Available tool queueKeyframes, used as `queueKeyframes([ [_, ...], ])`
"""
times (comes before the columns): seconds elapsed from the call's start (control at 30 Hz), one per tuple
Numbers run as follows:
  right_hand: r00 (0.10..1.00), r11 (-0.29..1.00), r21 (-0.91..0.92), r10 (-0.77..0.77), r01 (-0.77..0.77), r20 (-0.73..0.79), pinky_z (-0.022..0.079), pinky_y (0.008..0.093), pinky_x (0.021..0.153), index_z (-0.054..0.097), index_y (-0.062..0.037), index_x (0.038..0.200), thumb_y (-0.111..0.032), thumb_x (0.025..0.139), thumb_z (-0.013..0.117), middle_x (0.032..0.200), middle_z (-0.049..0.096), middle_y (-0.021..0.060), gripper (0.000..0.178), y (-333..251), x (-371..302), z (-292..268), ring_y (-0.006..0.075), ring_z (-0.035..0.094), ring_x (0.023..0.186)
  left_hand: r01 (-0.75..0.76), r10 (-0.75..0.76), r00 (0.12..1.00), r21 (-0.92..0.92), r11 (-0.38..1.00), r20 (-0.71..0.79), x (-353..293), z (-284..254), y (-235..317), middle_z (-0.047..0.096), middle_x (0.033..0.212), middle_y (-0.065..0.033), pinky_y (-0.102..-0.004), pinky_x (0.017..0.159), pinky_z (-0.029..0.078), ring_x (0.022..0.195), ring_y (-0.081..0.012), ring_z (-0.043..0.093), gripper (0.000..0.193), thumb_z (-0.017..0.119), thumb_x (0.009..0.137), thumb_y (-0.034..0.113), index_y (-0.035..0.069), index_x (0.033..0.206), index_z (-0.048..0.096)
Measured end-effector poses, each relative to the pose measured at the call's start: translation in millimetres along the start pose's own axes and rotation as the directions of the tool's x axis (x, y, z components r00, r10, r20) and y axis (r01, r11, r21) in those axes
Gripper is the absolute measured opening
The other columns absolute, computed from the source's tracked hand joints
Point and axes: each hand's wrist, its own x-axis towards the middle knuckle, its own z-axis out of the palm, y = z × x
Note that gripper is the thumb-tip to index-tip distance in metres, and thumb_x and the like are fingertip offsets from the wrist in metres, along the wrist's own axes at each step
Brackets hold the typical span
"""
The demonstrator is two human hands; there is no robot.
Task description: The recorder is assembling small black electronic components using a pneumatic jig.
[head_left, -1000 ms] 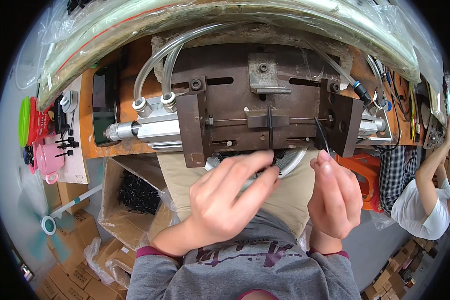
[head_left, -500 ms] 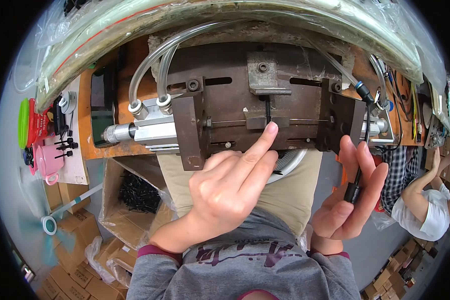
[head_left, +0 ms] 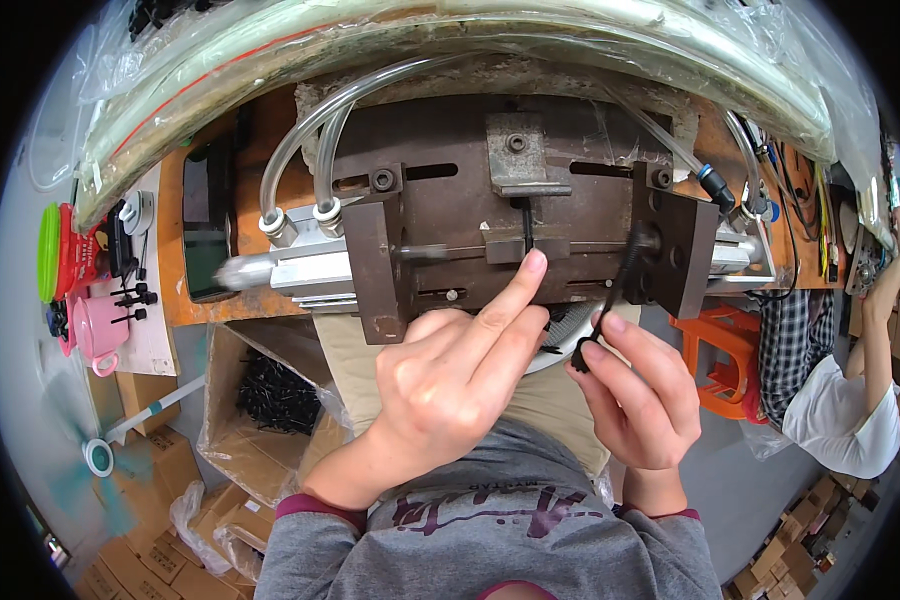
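My left hand [head_left: 450, 385] pressed one fingertip on the metal press [head_left: 515, 235], grip loose and empty. My right hand [head_left: 635, 395] pinched a black strip [head_left: 618, 285] just near the right block's [head_left: 675, 250] edge.

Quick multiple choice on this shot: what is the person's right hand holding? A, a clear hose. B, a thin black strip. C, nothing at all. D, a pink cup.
B: the right hand pinches a thin black strip between its fingertips, its upper end reaching up to the brown metal fixture, while the left hand points a finger at the fixture's centre slot.
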Motion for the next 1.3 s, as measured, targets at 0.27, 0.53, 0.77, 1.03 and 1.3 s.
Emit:
queueKeyframes([
  [0.27,0.987,0.999,0.046,-0.032,0.025,0.16,0.06,0.0339,0.078,0.07,0.0065,0.099,-0.002,0.07,0.071,0.118,0.067,0.0212,0.03,3.8,6.0,7.6,0.0287,0.072,0.093,-0.012,0.06,0.974,-0.213,0.977,0.219,-18.9,-26.7,0.7,0.073,0.107,-0.0125,-0.0261,0.056,0.051,0.064,-0.017,0.067,0.034,0.085,0.065,0.021,0.004,0.092,0.074],
  [0.53,0.97,0.974,-0.175,-0.104,0.144,0.219,0.053,0.0268,0.066,0.066,0.0045,0.096,-0.009,0.073,0.064,0.123,0.066,0.0239,0.027,0.4,17.8,23.6,0.0173,0.067,0.069,-0.002,0.029,0.992,-0.212,0.977,0.124,-26.7,-28.0,-2.9,0.074,0.096,-0.0056,-0.0238,0.056,0.049,0.065,-0.0148,0.067,0.047,0.088,0.061,0.035,0.004,0.095,0.075],
  [0.77,0.956,0.968,-0.227,-0.038,0.108,0.291,0.047,0.0223,0.056,0.066,0.0041,0.091,-0.006,0.071,0.065,0.124,0.065,0.0241,0.023,-8.4,30.5,18.3,0.009,0.058,0.054,-0.082,0.121,0.982,-0.251,0.964,0.146,-34.7,-24.2,-0.4,0.072,0.087,-0.0036,-0.024,0.055,0.047,0.063,-0.0134,0.064,0.038,0.087,0.066,0.03,0.005,0.091,0.074],
  [1.03,0.945,0.963,-0.267,0.046,0.045,0.323,0.043,0.0253,0.049,0.068,0.0007,0.091,0.0,0.074,0.071,0.123,0.068,0.0143,0.018,-19.0,35.2,15.3,0.0119,0.052,0.048,-0.05,0.131,0.961,-0.311,0.949,0.243,-62.4,4.3,-4.7,0.067,0.078,-0.003,-0.0288,0.056,0.05,0.063,-0.0172,0.064,0.023,0.08,0.076,0.024,0.006,0.081,0.067],
  [1.3,0.973,1.0,0.019,-0.014,0.01,0.232,0.046,0.0291,0.055,0.069,-0.003,0.091,-0.003,0.067,0.078,0.124,0.068,0.0122,0.026,-7.1,19.8,8.7,0.0181,0.059,0.06,0.061,0.015,0.894,-0.155,0.986,0.447,-123.8,69.9,-30.6,0.061,0.082,-0.0051,-0.0355,0.07,0.052,0.081,-0.0241,0.062,0.019,0.074,0.076,0.018,0.007,0.086,0.062],
])
